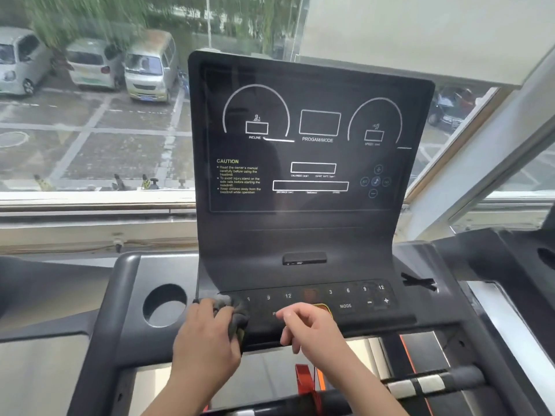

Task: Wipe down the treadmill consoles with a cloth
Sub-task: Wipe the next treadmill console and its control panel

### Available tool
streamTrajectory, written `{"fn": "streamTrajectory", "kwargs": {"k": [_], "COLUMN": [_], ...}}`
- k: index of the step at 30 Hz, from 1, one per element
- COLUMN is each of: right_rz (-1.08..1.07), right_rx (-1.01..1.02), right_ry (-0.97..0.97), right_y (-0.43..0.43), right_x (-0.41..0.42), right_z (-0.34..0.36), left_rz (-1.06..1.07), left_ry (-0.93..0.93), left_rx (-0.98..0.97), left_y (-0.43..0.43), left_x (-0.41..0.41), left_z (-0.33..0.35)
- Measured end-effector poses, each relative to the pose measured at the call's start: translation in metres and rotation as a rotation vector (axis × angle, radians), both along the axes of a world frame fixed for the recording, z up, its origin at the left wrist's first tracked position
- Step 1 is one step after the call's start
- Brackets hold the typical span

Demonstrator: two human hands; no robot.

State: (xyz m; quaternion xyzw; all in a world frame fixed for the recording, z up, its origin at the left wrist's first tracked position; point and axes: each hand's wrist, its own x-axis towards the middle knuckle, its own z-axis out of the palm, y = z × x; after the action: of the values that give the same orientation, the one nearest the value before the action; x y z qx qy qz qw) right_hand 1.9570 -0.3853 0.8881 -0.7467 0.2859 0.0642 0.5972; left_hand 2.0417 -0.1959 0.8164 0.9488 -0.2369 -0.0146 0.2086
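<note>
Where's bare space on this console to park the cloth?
Free: grey ledge behind round cup holder; curved black panel between display and button strip, left of the small black block. Crowded: button strip, with left hand gripping dark grey cloth, right hand over it.

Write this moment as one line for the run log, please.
step: wipe button panel | left hand: grips cloth at panel's left end | right hand: loosely curled, holds nothing | screen: unlit

Black console [300,235] with white markings, seemingly dark grey cloth [237,322], black-and-white striped handlebar [420,385], orange clip [306,382]
</note>
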Motion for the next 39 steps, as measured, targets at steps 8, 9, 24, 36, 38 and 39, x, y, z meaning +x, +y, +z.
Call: {"fn": "streamTrajectory", "kwargs": {"k": [8,9,24,36,38,39], "right_rz": [-0.31,-0.318,-0.572,-0.993,-1.124,-1.19], "right_rx": [0.158,0.166,0.295,0.329,0.298,0.29], "right_ry": [0.018,0.02,-0.083,-0.132,-0.149,-0.157], "right_y": [-0.006,-0.006,-0.043,-0.085,-0.087,-0.087], "right_x": [-0.024,-0.03,-0.153,-0.455,-0.503,-0.525], "right_z": [-0.011,-0.01,0.008,0.032,0.032,0.033], "left_rz": [0.038,0.038,-0.297,-0.544,-0.622,-0.656], "left_ry": [0.033,0.04,0.408,1.075,1.141,1.178], "left_rx": [0.051,0.057,0.054,-0.36,-0.344,-0.326], "left_y": [-0.03,-0.029,-0.091,-0.218,-0.233,-0.239], "left_x": [0.014,0.01,-0.1,-0.399,-0.445,-0.467], "left_z": [0.006,0.006,0.086,0.114,0.114,0.112]}}
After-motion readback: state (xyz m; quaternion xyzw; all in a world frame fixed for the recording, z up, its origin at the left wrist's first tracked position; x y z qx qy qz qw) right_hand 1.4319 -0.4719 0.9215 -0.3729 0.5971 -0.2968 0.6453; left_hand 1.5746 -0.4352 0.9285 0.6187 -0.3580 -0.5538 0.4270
